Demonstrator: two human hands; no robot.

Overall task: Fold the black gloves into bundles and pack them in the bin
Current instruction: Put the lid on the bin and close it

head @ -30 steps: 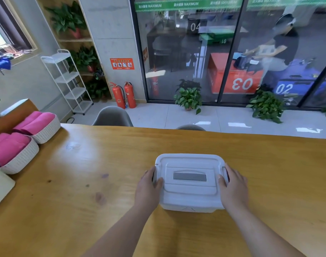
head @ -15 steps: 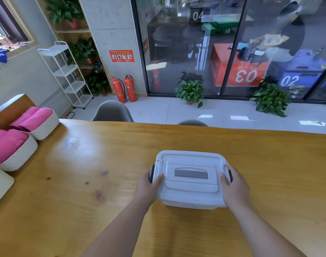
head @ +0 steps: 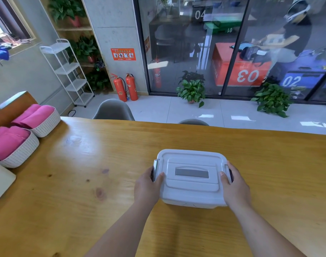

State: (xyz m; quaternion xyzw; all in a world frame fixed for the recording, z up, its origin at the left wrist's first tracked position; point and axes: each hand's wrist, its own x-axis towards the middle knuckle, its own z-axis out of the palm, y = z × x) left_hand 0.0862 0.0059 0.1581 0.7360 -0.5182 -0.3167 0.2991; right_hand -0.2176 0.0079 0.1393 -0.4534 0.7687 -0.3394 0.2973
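Grey latches, covered a second ago, now show at both ends. The left hand curls round the left end, thumb on the lid. The lidded white bin sits on the table, long axis left-right. The right hand grips the right end likewise.

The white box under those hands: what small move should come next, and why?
Likely swing both side latches out to free the lid. The bin sits closed on the table, and the left hand and right hand each grip a latch.
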